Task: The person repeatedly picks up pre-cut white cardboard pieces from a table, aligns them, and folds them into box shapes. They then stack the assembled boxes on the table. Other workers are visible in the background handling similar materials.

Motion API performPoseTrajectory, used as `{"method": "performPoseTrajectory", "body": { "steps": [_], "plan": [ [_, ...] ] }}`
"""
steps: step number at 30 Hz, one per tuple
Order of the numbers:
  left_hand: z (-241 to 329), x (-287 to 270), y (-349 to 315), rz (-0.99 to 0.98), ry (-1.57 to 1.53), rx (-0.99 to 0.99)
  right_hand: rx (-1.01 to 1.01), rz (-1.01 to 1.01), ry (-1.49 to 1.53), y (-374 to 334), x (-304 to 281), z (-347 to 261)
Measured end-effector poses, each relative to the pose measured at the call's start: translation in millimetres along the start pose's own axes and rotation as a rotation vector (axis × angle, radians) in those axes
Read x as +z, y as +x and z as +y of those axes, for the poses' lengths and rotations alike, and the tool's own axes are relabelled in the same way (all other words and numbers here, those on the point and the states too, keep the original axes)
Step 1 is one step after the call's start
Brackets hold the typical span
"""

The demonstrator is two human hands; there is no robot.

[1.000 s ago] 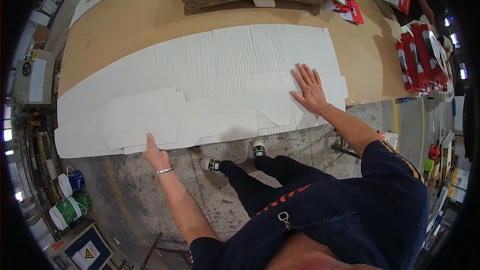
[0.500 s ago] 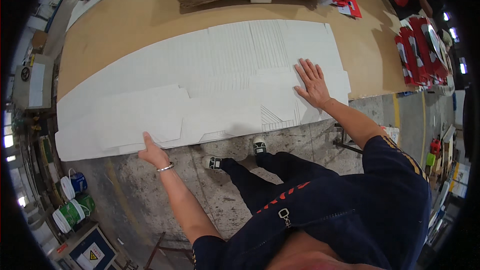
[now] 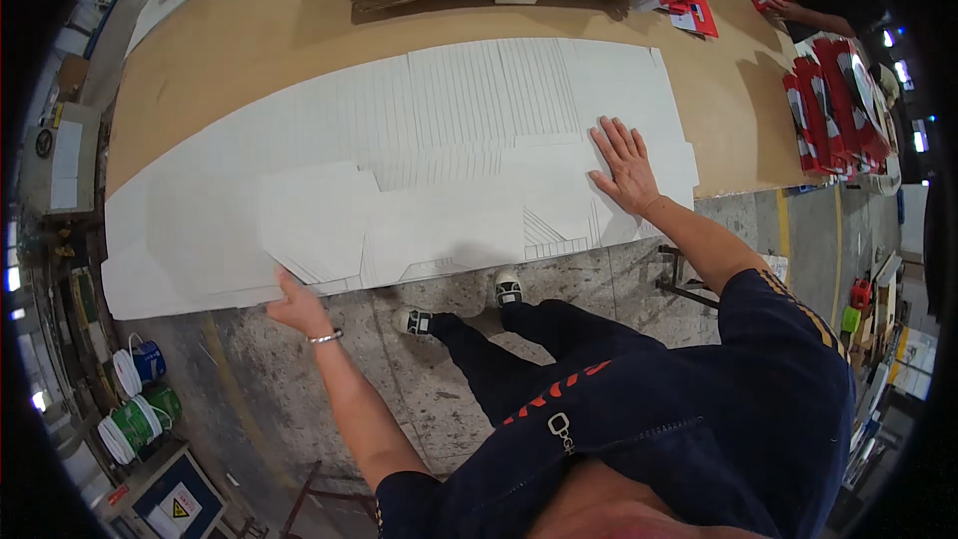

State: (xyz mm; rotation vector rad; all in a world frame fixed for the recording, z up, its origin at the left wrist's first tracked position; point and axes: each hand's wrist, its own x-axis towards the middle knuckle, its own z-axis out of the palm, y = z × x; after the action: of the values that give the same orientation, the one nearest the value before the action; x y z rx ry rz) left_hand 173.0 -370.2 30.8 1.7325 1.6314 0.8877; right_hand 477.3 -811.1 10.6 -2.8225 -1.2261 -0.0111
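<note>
Fingers outstretched, right hand flat

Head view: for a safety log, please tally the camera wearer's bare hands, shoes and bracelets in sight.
Bare left hand plus bare right hand, at white cardboard sheets: 2
Black-and-white shoes: 2
Silver metal bracelet: 1
Total: 5

Around the broad brown tabletop, the grey concrete floor is scuffed and stained, yellow lines running along it; off to my right, bright lights glare against darkness.
</note>
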Motion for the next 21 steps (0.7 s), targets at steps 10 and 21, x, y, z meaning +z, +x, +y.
{"method": "performPoseTrajectory", "body": {
  "steps": [10,21],
  "plan": [
    [-31,2,26,-0.147,-0.654,-0.178,0.006,-0.02,0.019,-2,0,3],
    [-4,-3,22,-0.187,-0.684,-0.304,0.014,-0.017,-0.001,-6,2,11]
  ]
}}
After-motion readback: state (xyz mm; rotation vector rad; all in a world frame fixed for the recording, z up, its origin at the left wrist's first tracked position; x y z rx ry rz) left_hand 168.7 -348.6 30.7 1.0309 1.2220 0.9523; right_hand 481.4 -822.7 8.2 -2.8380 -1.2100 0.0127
